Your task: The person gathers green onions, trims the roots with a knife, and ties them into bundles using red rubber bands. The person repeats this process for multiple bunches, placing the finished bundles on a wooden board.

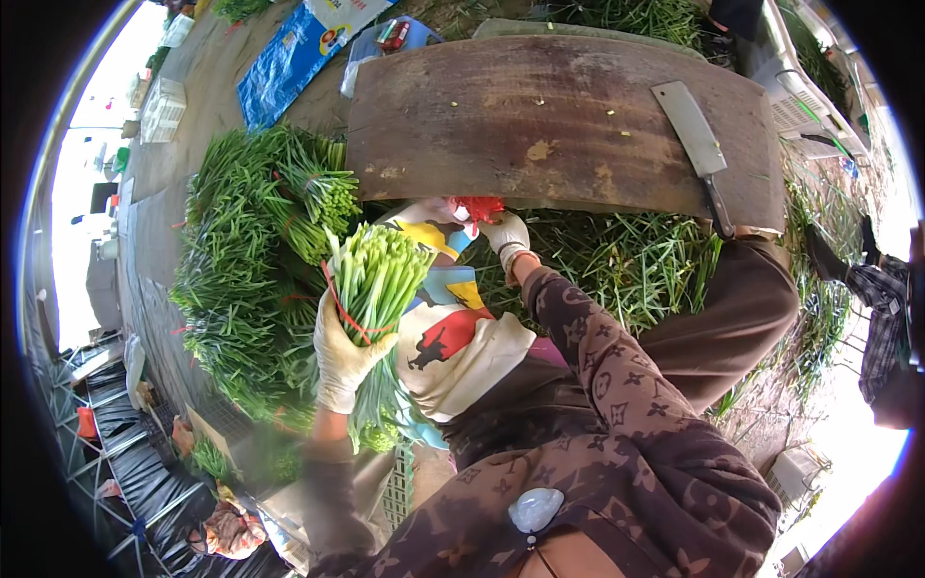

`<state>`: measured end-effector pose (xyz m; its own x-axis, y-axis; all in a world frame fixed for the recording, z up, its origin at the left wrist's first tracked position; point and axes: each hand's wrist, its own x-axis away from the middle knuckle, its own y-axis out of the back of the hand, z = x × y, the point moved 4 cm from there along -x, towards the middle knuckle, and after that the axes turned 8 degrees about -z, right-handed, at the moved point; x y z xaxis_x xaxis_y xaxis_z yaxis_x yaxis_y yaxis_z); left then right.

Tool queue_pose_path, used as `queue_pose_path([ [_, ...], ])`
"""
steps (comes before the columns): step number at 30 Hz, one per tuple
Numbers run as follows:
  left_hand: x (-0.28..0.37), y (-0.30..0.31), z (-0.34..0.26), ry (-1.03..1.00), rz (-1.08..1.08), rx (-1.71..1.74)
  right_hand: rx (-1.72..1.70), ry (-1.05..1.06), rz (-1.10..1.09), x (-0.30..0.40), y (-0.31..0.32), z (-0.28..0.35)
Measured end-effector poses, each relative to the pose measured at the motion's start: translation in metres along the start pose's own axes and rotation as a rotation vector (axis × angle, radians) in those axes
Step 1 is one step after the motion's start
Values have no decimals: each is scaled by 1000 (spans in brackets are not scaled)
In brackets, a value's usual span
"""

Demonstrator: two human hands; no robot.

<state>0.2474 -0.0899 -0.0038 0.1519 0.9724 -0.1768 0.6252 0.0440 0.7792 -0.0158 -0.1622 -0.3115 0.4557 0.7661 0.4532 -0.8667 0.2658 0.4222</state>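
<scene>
My left hand (347, 354), in a pale glove, grips a bundle of green leafy stalks (379, 278), likely garlic chives. Its cut pale ends point up and away from me, and a red tie (354, 321) runs around it. My gloved right hand (508, 235) is at a bunch of red ties (477, 208) by the near edge of the wooden board (564, 123). Its fingertips are partly hidden, so whether they pinch a tie is unclear. A cleaver (690, 134) lies on the board's right side, its handle over the near edge.
Tied green bundles (231, 274) are heaped to my left. Loose leaves (600, 267) lie beneath the board, beside my bent knee (751, 289). A blue printed plastic sack (289, 65) and a plastic tub (412, 36) are beyond. White crates (802, 108) stand at right, near another person's leg (878, 289).
</scene>
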Motion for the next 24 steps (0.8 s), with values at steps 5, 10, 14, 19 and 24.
queue_pose_path([
  [5,13,4,14,85,-62,185,-47,-30,166,9,6,4],
  [10,8,4,12,25,-72,89,-192,76,435,10,59,12],
  [14,6,2,13,1,-47,11,1161,356,1163,59,128,25],
  [19,2,6,5,-97,-2,46,-620,295,564,44,310,71],
  [24,-4,28,12,247,308,588,-1307,70,146,-2,333,108],
])
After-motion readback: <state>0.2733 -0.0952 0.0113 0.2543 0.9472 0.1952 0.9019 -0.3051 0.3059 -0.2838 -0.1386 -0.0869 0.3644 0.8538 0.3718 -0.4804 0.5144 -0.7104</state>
